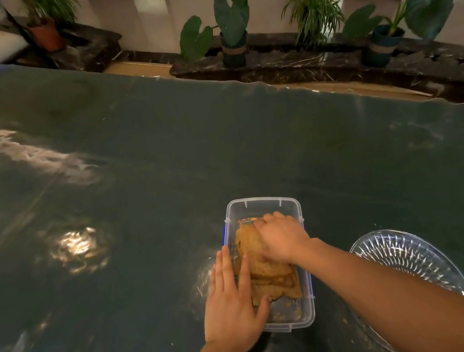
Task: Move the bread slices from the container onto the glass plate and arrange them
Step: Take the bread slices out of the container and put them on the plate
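The left hand [234, 304] lies flat against the near left wall of the clear container [260, 203], fingers straight and close together, gripping nothing. Bread slices [272, 276] lie stacked inside. The right hand [282, 238] presses down on the top slice, fingers curled; whether they grip it cannot be told. The glass plate [404, 257] sits just right, bare.

Golden-brown bread slices [271, 273], clear blue-clipped container [263, 204], seemingly dark green table [219, 147].
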A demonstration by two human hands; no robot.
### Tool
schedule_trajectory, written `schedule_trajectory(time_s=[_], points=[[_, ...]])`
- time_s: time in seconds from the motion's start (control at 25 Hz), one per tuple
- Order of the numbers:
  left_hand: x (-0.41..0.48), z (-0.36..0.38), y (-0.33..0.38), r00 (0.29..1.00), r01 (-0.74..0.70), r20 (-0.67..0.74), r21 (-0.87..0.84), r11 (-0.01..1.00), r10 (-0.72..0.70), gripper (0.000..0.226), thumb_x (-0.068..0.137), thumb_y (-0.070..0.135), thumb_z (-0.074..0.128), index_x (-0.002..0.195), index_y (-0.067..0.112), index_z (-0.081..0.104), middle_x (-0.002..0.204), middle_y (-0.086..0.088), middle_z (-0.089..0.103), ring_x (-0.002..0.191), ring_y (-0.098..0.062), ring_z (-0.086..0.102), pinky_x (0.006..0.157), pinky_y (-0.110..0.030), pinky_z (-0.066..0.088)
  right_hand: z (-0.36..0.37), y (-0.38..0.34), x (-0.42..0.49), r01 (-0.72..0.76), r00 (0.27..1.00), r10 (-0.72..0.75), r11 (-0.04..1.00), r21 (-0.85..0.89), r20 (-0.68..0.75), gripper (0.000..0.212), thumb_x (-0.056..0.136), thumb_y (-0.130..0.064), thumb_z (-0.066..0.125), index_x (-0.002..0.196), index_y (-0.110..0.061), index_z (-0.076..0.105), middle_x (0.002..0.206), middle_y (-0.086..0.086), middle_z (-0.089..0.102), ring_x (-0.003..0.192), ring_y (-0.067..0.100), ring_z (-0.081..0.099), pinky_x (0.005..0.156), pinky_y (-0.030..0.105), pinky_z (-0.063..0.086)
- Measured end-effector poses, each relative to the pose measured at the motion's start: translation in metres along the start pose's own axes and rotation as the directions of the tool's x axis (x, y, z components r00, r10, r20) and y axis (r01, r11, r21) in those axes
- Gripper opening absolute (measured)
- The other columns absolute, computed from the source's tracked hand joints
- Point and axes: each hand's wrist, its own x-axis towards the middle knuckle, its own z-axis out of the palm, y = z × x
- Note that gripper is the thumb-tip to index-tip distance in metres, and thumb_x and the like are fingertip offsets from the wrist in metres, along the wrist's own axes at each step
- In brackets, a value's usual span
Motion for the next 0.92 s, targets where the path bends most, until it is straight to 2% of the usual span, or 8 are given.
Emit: schedule_trajectory(time_s=[0.12, 0.32, 0.48, 0.6, 0.76, 0.92], points=[[0.001, 0.002, 0.0, 1.0, 0.006, -0.022, -0.006, 1.0, -0.006, 0.076, 0.093, 0.064, 0.031, 0.154, 0.021, 0.016, 0.164, -0.016, -0.001, 0.151, -0.028, -0.004, 0.12, -0.046, 0.015, 0.004, 0.0, -0.004, 0.001, 0.996, 0.0, 1.0, 0.008, -0.089, 0.068, 0.067, -0.05, 0.077, 0.121, -0.015, 0.055, 0.119, 0.008, 0.057, 0.11, 0.028, 0.051, 0.09, 0.042, 0.048], [0.0, 0.005, -0.001, 0.999, 0.009, -0.045, -0.03, 1.0, -0.01, 0.062, 0.092, 0.06, 0.038, 0.136, 0.016, 0.04, 0.164, -0.016, 0.005, 0.151, -0.025, -0.001, 0.121, -0.045, 0.018, -0.001, 0.0, -0.014, -0.072, 0.991, 0.087, 0.987, 0.142, -0.098, 0.066, 0.061, -0.045, 0.083, 0.116, -0.019, 0.056, 0.114, 0.005, 0.058, 0.1, 0.029, 0.062, 0.074, 0.038, 0.052], [-0.001, 0.004, -0.001, 0.997, -0.001, -0.076, -0.032, 0.999, -0.001, 0.051, 0.093, 0.058, 0.039, 0.12, 0.015, 0.049, 0.163, -0.017, 0.008, 0.151, -0.025, -0.002, 0.121, -0.045, 0.019, 0.003, 0.002, -0.027, -0.047, 0.981, 0.077, 0.984, 0.17, -0.176, 0.046, 0.07, -0.04, 0.075, 0.104, -0.024, 0.05, 0.103, 0.002, 0.068, 0.089, 0.027, 0.066, 0.061, 0.034, 0.046], [-0.003, 0.004, -0.002, 0.996, -0.005, -0.087, -0.03, 1.0, 0.002, 0.053, 0.093, 0.056, 0.04, 0.119, 0.01, 0.051, 0.163, -0.019, 0.008, 0.151, -0.026, -0.001, 0.121, -0.044, 0.017, -0.003, 0.009, -0.039, -0.119, 0.97, 0.174, 0.949, 0.292, -0.17, 0.041, 0.066, -0.043, 0.073, 0.09, -0.03, 0.043, 0.089, -0.003, 0.067, 0.081, 0.026, 0.065, 0.057, 0.031, 0.039], [-0.002, 0.003, -0.001, 0.998, 0.0, -0.07, -0.025, 1.0, -0.002, 0.052, 0.094, 0.057, 0.038, 0.115, 0.012, 0.053, 0.163, -0.019, 0.005, 0.151, -0.026, -0.003, 0.122, -0.045, 0.017, -0.022, 0.028, -0.063, -0.202, 0.925, 0.354, 0.76, 0.618, -0.134, 0.043, 0.059, -0.042, 0.082, 0.084, -0.032, 0.047, 0.08, -0.011, 0.058, 0.072, 0.014, 0.059, 0.057, 0.031, 0.042], [-0.003, 0.002, -0.001, 0.999, 0.003, -0.047, -0.039, 0.999, -0.005, 0.06, 0.094, 0.058, 0.036, 0.136, 0.015, 0.044, 0.164, -0.017, 0.002, 0.151, -0.025, -0.006, 0.122, -0.045, 0.015, -0.029, 0.067, -0.105, -0.174, 0.848, 0.514, 0.5, 0.848, -0.129, 0.047, 0.059, -0.03, 0.089, 0.092, -0.022, 0.056, 0.09, -0.006, 0.063, 0.077, 0.013, 0.063, 0.063, 0.035, 0.054]])
